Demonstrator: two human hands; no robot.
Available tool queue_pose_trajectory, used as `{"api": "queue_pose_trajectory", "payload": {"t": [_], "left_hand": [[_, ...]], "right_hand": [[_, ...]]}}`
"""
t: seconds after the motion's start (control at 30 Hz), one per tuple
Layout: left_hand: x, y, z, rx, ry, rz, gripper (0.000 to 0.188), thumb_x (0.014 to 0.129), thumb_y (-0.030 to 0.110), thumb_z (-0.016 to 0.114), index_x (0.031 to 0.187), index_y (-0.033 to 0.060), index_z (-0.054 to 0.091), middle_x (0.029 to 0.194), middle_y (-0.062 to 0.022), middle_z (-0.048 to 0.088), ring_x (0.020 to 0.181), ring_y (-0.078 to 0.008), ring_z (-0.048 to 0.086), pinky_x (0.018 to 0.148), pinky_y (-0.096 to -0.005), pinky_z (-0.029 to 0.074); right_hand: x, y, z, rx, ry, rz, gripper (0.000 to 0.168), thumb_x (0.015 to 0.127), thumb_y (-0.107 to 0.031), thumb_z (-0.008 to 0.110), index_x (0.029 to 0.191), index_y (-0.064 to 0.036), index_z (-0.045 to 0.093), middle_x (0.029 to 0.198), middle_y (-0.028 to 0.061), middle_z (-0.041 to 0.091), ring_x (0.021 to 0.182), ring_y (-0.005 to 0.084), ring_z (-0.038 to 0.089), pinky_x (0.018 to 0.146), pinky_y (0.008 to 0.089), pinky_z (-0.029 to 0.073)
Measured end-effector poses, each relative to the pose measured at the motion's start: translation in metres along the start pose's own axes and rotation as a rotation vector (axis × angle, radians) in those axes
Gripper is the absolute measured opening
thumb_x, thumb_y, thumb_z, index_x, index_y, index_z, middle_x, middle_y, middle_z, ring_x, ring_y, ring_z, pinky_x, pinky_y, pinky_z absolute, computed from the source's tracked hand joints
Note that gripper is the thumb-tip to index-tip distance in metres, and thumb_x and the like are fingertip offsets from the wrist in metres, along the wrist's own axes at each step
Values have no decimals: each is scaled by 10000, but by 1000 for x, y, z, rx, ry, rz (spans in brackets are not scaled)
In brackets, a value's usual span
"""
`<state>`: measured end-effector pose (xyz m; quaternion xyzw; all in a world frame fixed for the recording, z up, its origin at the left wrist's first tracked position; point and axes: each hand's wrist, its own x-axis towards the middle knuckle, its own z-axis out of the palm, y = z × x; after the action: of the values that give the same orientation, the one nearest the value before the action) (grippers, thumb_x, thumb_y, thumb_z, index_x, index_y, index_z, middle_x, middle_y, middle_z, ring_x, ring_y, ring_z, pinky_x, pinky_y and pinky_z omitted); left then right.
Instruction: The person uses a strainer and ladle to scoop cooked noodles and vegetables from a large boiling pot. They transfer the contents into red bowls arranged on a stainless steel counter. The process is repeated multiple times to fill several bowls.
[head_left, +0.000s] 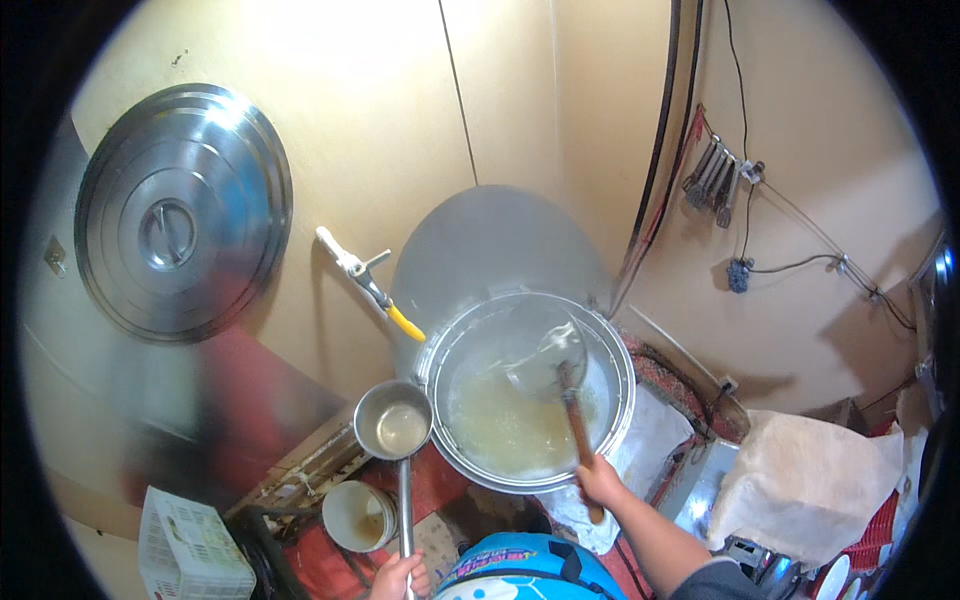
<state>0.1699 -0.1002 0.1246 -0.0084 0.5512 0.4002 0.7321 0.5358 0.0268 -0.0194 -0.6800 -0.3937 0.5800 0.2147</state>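
My left hand (397, 579) grips the long steel handle of a deep metal ladle (394, 420), whose bowl is level with the left rim of a large steel pot (628, 409). A little pale liquid seems to lie in that bowl. In my right hand (600, 481) is the wooden handle (576, 427) of a wide round strainer (544, 379). The strainer is over or in the pot, and some pale strands lie on it near its upper right edge. Cloudy yellowish liquid (502, 442) fills the pot; steam blurs the strainer's outline.
A tap with a yellow hose end (406, 322) juts toward the pot's upper left. A big steel lid (184, 210) leans or hangs on the wall. Below are a white bucket (352, 517) and a plastic basket (191, 547). A pale cloth (810, 480) covers something at right.
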Motion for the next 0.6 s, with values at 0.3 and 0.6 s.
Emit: {"api": "queue_pose_trajectory", "payload": {"t": [0.3,0.6], "left_hand": [[-1,-16,-23,45,54,82,149,916,136,537,1057,126,491,579,22,381,404,-104,360,346,-237,289],[3,0,-8,129,-49,-67,206,910,71,517,1097,70,431,630,-21,417,470,-129,400,420,-270,327]], "right_hand": [[-50,-14,-21,142,107,24,198,909,-142,526,1009,1,433,705,113,571,573,214,589,544,372,505],[40,3,12,752,-186,221,199,918,-169,491,818,-3,537,622,91,560,496,214,543,473,349,460]]}}
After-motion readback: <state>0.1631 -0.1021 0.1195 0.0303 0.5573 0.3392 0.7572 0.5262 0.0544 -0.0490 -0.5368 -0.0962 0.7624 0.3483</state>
